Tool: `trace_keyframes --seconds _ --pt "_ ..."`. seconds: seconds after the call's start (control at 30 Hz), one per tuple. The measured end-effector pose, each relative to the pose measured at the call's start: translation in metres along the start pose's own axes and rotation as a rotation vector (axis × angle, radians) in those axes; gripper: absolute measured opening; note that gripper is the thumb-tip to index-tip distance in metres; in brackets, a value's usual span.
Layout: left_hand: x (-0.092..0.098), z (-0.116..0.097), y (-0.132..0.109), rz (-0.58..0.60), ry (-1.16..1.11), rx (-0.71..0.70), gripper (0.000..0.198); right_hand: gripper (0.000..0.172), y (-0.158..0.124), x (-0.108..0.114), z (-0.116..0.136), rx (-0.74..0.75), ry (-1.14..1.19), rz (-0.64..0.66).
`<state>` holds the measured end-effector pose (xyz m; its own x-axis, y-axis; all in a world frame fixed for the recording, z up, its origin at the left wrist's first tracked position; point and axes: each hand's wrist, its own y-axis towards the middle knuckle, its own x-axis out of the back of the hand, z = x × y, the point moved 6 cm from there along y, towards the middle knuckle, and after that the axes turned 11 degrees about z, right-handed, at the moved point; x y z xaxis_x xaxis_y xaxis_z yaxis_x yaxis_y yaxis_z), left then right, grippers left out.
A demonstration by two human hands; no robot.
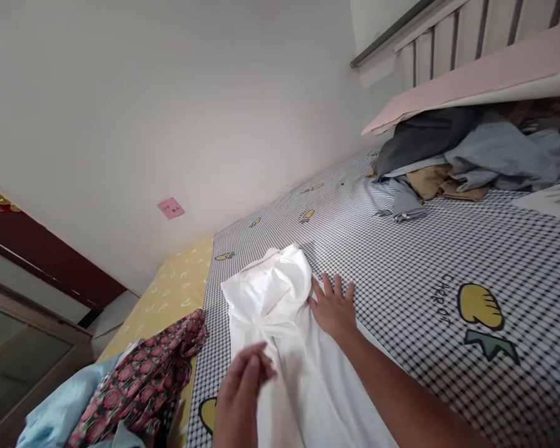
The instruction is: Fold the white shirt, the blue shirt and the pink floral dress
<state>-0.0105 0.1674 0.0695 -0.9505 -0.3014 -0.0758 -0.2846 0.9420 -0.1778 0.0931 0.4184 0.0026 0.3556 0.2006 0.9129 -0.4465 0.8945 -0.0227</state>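
Observation:
A white dress-like garment point(284, 336) with a gathered upper part lies spread on the bed, its lower end running out of view at the bottom. My right hand point(335, 306) rests flat at its right edge, fingers spread, partly on the cloth and partly on the checked sheet. Over the garment's left side hovers my left hand point(245, 376), fingers curled in and a little blurred by motion. No cloth shows between those fingers.
A checked bedsheet point(401, 267) with carrot prints covers the bed, beside a yellow strip point(182, 267). At the left edge lie a floral garment point(140, 379) and light blue clothing point(70, 398). Dark and grey clothes point(494, 149) are heaped under a pink board point(480, 71) at the right.

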Motion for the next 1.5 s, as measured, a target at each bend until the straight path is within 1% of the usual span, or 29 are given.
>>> trace_keyframes --seconds 0.03,0.07,0.1,0.17,0.2,0.23,0.27,0.33,0.37,0.43,0.47,0.5,0.57,0.63,0.7,0.83,0.9,0.97,1.03,1.1,1.2,1.27,1.33,1.37,1.4,1.43,1.47,1.5 --pt "0.015 -0.016 0.024 -0.089 0.050 -0.054 0.052 0.064 -0.001 0.001 0.000 0.002 0.011 0.007" --pt "0.033 -0.035 0.044 -0.280 0.200 -0.140 0.055 0.063 -0.001 0.002 0.000 0.004 0.024 0.015" --pt "0.044 -0.049 0.065 -0.356 0.358 -0.147 0.059 0.063 -0.001 0.003 0.000 0.007 0.039 0.023" --pt "0.057 -0.068 0.104 -0.441 0.736 -0.082 0.064 0.063 -0.001 0.004 0.001 0.012 0.069 0.034" --pt "0.060 -0.075 0.120 -0.463 0.898 -0.059 0.066 0.063 -0.001 0.005 0.001 0.013 0.082 0.035" --pt "0.061 -0.079 0.134 -0.473 0.999 -0.048 0.068 0.062 -0.001 0.006 0.001 0.015 0.092 0.030" --pt "0.061 -0.081 0.147 -0.476 1.075 -0.045 0.069 0.062 -0.001 0.007 0.001 0.017 0.100 0.024" --pt "0.058 -0.082 0.166 -0.456 1.149 -0.042 0.068 0.063 -0.001 0.008 0.002 0.020 0.113 0.014" --pt "0.055 -0.081 0.174 -0.437 1.183 -0.035 0.062 0.063 -0.001 0.008 0.002 0.021 0.119 0.014" --pt "0.048 -0.082 0.185 -0.389 1.238 -0.021 0.041 0.063 -0.001 0.009 0.002 0.026 0.135 0.028" --pt "0.044 -0.085 0.188 -0.368 1.257 -0.025 0.030 0.063 -0.001 0.009 0.002 0.027 0.143 0.038" --pt "0.041 -0.089 0.190 -0.357 1.274 -0.038 0.025 0.063 -0.001 0.010 0.002 0.028 0.153 0.047" --pt "0.039 -0.100 0.187 -0.378 1.305 -0.076 0.030 0.063 -0.002 0.012 0.002 0.026 0.170 0.065" --pt "0.045 -0.110 0.178 -0.446 1.339 -0.085 0.036 0.064 -0.003 0.014 0.003 0.021 0.181 0.078" --pt "0.058 -0.111 0.164 -0.530 1.374 -0.030 0.035 0.065 -0.003 0.017 0.003 0.013 0.182 0.090" --pt "0.097 -0.100 0.137 -0.694 1.391 0.137 0.033 0.068 -0.004 0.018 0.004 0.004 0.170 0.121" --pt "0.110 -0.096 0.134 -0.700 1.383 0.142 0.030 0.068 -0.004 0.018 0.004 0.005 0.169 0.119" --pt "0.114 -0.093 0.138 -0.654 1.385 0.093 0.026 0.069 -0.003 0.017 0.004 0.006 0.172 0.101" --pt "0.110 -0.091 0.143 -0.619 1.394 0.032 0.023 0.069 -0.002 0.015 0.003 -0.002 0.173 0.073" --pt "0.099 -0.091 0.146 -0.624 1.423 -0.057 0.031 0.068 0.000 0.015 0.002 -0.018 0.170 0.037" --pt "0.067 -0.092 0.142 -0.661 1.537 -0.277 0.044 0.064 0.002 0.020 0.000 -0.031 0.168 -0.042" --pt "0.039 -0.088 0.136 -0.635 1.661 -0.446 0.046 0.061 0.000 0.027 0.000 -0.012 0.173 -0.120" --pt "0.011 -0.077 0.131 -0.531 1.791 -0.605 0.050 0.060 -0.004 0.036 0.004 0.056 0.174 -0.211" --pt "-0.002 -0.068 0.129 -0.456 1.846 -0.680 0.052 0.058 -0.006 0.038 0.007 0.118 0.170 -0.239" --pt "-0.013 -0.058 0.126 -0.373 1.887 -0.743 0.053 0.056 -0.008 0.039 0.012 0.193 0.163 -0.237" --pt "-0.022 -0.047 0.125 -0.281 1.912 -0.788 0.052 0.053 -0.009 0.036 0.017 0.272 0.154 -0.197" --pt "-0.028 -0.036 0.124 -0.192 1.920 -0.812 0.050 0.051 -0.009 0.031 0.021 0.333 0.145 -0.130" --pt "-0.032 -0.026 0.124 -0.120 1.912 -0.808 0.048 0.051 -0.009 0.025 0.023 0.363 0.139 -0.054"
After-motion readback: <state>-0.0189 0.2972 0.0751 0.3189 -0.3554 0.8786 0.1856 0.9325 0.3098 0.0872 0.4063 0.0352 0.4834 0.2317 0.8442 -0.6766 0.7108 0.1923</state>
